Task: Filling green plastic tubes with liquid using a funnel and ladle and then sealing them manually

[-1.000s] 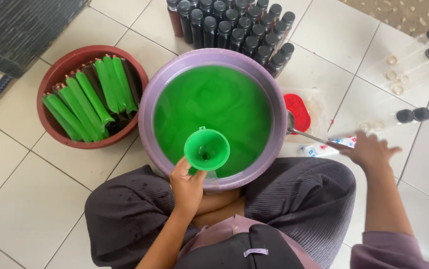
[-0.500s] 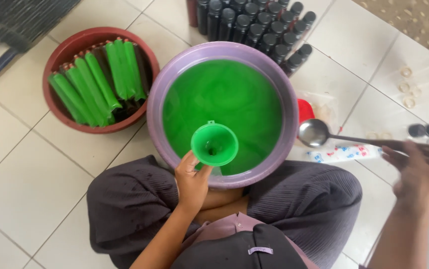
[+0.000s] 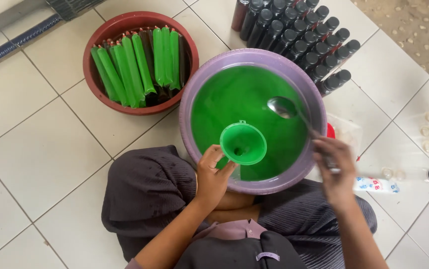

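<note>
A purple basin (image 3: 194, 94) full of green liquid (image 3: 229, 99) stands on the floor in front of my lap. My left hand (image 3: 212, 174) grips a green funnel (image 3: 243, 143) at the basin's near rim, over the liquid. My right hand (image 3: 335, 169) holds a metal ladle (image 3: 283, 107) by its handle; its bowl hangs over the right part of the liquid.
A brown bowl (image 3: 97, 87) at the left holds several filled green tubes (image 3: 139, 62) and some dark ones. Rows of dark capped bottles (image 3: 299, 35) stand behind the basin. Clear empty bottles (image 3: 424, 174) lie on the tiles at the right, beside a red lid (image 3: 330, 130).
My right hand has brought the ladle from the floor at the right up and over the basin. The left hand keeps the funnel at the near rim.
</note>
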